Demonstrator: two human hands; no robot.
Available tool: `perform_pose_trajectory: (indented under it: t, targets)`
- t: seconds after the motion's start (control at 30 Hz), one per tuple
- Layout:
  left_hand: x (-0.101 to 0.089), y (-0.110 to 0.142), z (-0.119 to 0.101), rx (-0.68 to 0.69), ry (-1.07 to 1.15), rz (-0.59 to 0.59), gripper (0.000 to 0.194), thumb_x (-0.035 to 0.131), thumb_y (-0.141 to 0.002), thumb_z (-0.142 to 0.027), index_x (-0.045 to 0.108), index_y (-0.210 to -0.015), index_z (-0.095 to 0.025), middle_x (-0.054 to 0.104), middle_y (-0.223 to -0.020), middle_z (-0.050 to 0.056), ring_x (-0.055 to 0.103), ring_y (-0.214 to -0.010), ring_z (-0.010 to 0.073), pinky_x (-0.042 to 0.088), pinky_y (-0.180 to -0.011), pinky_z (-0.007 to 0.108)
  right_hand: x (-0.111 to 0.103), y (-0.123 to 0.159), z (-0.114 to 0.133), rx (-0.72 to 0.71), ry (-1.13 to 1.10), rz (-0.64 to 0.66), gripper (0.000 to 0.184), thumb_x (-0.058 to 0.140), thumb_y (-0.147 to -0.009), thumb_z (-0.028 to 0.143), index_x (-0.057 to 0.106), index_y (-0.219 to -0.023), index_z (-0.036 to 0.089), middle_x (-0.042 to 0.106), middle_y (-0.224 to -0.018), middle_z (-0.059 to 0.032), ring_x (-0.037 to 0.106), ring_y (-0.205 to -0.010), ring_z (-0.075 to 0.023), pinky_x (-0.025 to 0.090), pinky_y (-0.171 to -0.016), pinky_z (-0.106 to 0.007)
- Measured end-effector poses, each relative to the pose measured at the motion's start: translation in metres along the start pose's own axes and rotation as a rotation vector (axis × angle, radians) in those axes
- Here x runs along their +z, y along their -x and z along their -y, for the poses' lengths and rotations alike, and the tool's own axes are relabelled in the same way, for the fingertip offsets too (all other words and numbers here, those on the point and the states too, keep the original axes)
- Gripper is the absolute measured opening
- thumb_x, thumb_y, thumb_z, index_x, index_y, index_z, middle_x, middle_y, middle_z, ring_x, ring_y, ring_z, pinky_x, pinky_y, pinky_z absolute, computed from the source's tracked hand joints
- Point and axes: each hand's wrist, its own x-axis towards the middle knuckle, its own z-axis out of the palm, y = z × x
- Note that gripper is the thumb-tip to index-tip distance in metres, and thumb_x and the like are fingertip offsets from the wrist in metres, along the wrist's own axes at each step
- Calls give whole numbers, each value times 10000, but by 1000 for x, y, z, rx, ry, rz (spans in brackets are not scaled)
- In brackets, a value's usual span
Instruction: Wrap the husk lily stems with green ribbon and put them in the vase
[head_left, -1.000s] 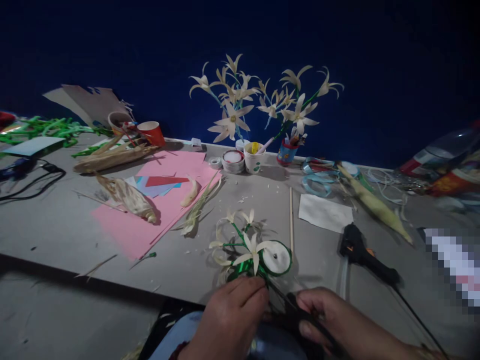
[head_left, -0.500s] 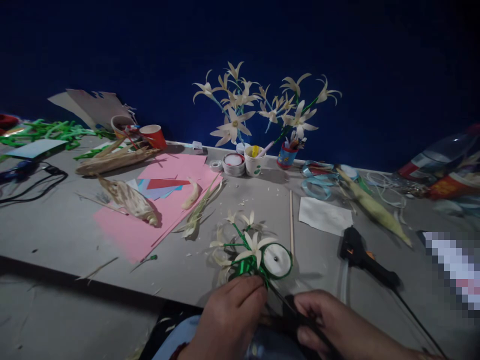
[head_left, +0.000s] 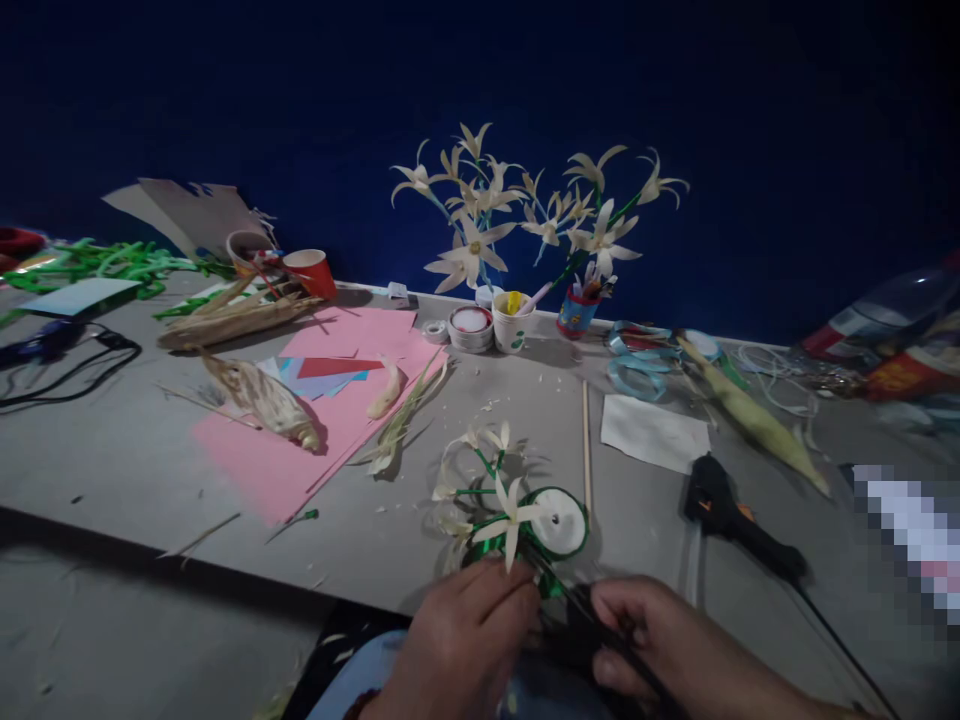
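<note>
My left hand [head_left: 480, 620] is closed, fingers together, at the base of a spray of pale handmade flowers [head_left: 511, 515] with green-wrapped stems. Its grip on the stem is mostly hidden behind the fingers. My right hand [head_left: 652, 630] is curled around a long, dark, thin thing [head_left: 574, 595] that slants up toward the left fingertips; I cannot make out its kind. A green ribbon roll with a white face [head_left: 556, 520] lies just beyond my hands, and shiny green ribbon [head_left: 551, 580] shows between them.
A black glue gun [head_left: 739, 520] with a cord lies at right, near white paper [head_left: 654, 432] and a wooden stick [head_left: 587, 450]. Pink sheets [head_left: 337, 440] and corn husks [head_left: 266, 400] lie left. At the back, finished flowers [head_left: 476, 245] stand above a paper cup [head_left: 512, 325].
The front flower in the spray has turned and tilted lower over my left fingers. My left hand has shifted slightly right. The whole view has moved a little.
</note>
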Motion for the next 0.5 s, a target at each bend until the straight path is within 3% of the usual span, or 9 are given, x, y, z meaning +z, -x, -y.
perform_pose_trajectory:
  t: [0.1,0.2,0.27,0.4,0.5]
  targets:
    - [-8,4,5,48,11,-58,194,497,-878,-44,627,-989,-136,747,-899,121,691,-763,198,572,-694,276,-5,5,-1,21,17,35,265,646,-632,217,382,-622,238,366,-511,113,308,-482,-75,193,-434,-212]
    - [-19,13,12,108,22,-149,168,528,-888,-95,618,-1012,-166,741,-844,106,692,-750,184,562,-662,251,-23,16,4,23,232,-7,291,719,-605,222,428,-621,225,379,-547,99,319,-528,-90,179,-442,-212]
    - [-27,20,15,71,21,-226,166,555,-870,-93,624,-984,-193,736,-807,77,696,-751,179,560,-658,237,-40,23,11,32,421,-90,302,724,-628,281,428,-610,224,375,-549,91,326,-539,-102,187,-452,-216]
    - [-45,24,23,-271,190,-503,254,615,-825,-71,664,-1013,-235,716,-882,10,665,-636,114,540,-595,187,-70,27,18,32,761,-443,267,596,-765,454,490,-670,227,501,-589,39,463,-561,-156,285,-519,-240]
    - [-64,9,41,-490,381,-783,147,645,-839,-141,683,-960,-215,676,-753,-31,550,-490,69,462,-469,163,-77,18,13,53,934,-681,240,581,-784,455,524,-703,237,625,-648,-22,590,-596,-223,292,-531,-269]
